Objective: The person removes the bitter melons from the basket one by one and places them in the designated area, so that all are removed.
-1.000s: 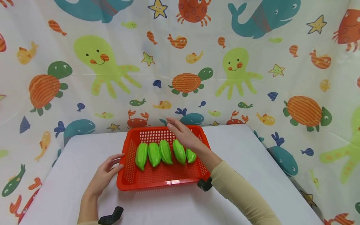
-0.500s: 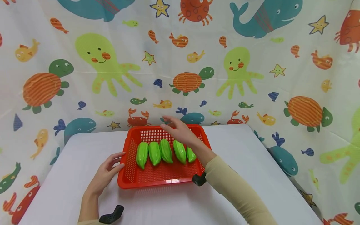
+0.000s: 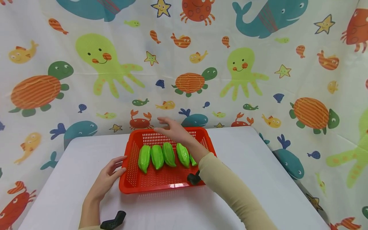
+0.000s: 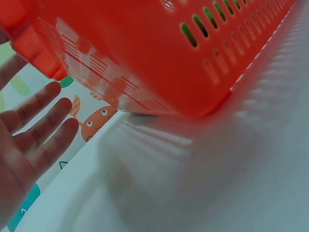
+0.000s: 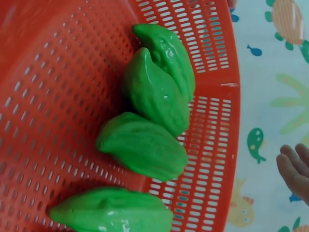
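A red plastic basket (image 3: 156, 187) with slotted walls stands on the white table. Several glossy green ridged gourds (image 3: 157, 157) lie side by side in it; their exact kind is unclear. My left hand (image 3: 107, 175) is at the basket's left rim, fingertips touching it. In the left wrist view three fingers (image 4: 41, 130) extend loosely beside the outer wall. Above the basket's back part hovers my right hand (image 3: 175, 131), fingers loosely extended and holding nothing. My right forearm partly hides the rightmost gourd (image 3: 193, 160). The right wrist view shows gourds (image 5: 142, 147) from above.
A white curtain (image 3: 161, 73) printed with sea animals hangs behind the table and along its sides. White tabletop (image 3: 238, 150) extends on both sides of the basket. Black camera mounts (image 3: 113, 221) sit on both wrists.
My right hand has moved left over the back of the basket, and its sleeve now covers more of the right side. The left hand, basket and gourds have stayed in place.
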Demonstrator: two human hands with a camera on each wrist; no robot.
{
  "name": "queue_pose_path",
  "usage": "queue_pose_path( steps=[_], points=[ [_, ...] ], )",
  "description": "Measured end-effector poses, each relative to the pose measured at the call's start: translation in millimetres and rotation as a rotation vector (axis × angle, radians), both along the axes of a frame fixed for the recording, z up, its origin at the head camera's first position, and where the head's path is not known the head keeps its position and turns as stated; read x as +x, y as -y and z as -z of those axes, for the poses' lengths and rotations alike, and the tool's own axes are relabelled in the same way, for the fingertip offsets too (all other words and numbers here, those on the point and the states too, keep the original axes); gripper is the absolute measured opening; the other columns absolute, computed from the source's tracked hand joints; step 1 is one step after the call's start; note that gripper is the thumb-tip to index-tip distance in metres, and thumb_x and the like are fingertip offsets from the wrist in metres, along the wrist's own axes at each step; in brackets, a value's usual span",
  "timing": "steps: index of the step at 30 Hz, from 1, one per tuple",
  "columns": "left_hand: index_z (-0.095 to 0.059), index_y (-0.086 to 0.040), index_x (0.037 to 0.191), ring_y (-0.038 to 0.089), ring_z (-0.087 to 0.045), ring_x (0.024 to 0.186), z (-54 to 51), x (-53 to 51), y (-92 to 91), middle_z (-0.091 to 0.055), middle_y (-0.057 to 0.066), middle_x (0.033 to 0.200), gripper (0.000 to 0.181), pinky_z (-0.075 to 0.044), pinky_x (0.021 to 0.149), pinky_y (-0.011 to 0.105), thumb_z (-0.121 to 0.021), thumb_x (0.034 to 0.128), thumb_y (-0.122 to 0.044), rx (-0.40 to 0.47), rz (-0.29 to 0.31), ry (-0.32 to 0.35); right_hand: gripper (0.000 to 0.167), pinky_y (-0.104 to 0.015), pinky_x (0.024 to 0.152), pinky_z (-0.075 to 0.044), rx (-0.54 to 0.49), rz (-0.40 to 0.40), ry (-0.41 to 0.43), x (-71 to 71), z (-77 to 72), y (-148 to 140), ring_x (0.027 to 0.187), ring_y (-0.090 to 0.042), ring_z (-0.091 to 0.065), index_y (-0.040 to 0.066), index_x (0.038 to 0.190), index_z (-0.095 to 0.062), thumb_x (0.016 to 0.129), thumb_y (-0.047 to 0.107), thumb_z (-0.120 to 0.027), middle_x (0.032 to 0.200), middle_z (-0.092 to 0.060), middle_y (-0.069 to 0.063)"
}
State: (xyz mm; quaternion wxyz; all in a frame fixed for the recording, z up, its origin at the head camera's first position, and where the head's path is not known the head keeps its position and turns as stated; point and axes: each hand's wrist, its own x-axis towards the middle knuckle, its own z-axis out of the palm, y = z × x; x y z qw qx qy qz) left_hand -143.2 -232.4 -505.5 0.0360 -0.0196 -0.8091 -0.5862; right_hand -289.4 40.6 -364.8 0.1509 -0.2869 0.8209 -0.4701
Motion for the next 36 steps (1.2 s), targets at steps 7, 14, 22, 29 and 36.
queue_pose_path(
  steps=[7,14,22,29,36],
  points=[
    [-0.04,-0.013,0.146,0.029,-0.042,0.13,-0.5,1.8,-1.5,-0.041,0.01,0.148,0.057,-0.054,0.089,0.031,-0.059,0.0972,-0.034,-0.005,0.0,0.0,0.067,-0.042,0.102,-0.045,0.069,-0.045,0.016,-2.4,9.0,18,0.133,-0.024,-0.046,0.024,0.152,-0.036,0.094,0.044,-0.062,0.15,-0.043,-0.003],
    [-0.04,-0.013,0.146,0.024,-0.043,0.129,-1.7,1.3,-1.6,-0.041,0.01,0.148,0.056,-0.054,0.089,0.03,-0.059,0.0973,-0.034,-0.004,0.005,-0.004,0.067,-0.041,0.102,-0.046,0.106,-0.087,-0.026,-5.8,14.1,34,0.13,-0.029,-0.049,0.017,0.152,-0.036,0.095,0.037,-0.064,0.149,-0.044,-0.006],
    [-0.04,-0.014,0.147,0.015,-0.045,0.126,-0.7,3.1,-1.6,-0.042,0.01,0.147,0.056,-0.053,0.088,0.028,-0.059,0.0977,-0.034,-0.007,0.004,-0.001,0.066,-0.036,0.103,-0.044,0.173,-0.107,-0.006,-6.1,21.8,42,0.132,-0.027,-0.047,0.015,0.149,-0.041,0.093,0.037,-0.066,0.145,-0.049,-0.01],
    [-0.04,-0.017,0.148,0.021,-0.045,0.128,-1.2,4.5,-1.9,-0.043,0.008,0.147,0.056,-0.053,0.089,0.028,-0.058,0.098,-0.035,-0.034,-0.003,-0.002,0.065,-0.037,0.102,-0.045,0.248,-0.143,-0.004,-4.5,20.4,46,0.13,-0.025,-0.048,0.015,0.149,-0.041,0.093,0.037,-0.066,0.144,-0.049,-0.013],
    [-0.04,-0.017,0.148,0.015,-0.045,0.126,-0.5,3.7,-1.9,-0.043,0.007,0.147,0.056,-0.053,0.089,0.027,-0.058,0.098,-0.034,-0.026,0.002,-0.004,0.067,-0.034,0.097,-0.048,0.325,-0.175,-0.008,-11.8,27.8,52,0.126,-0.02,-0.051,0.013,0.149,-0.042,0.092,0.039,-0.067,0.143,-0.051,-0.012]
  ],
)
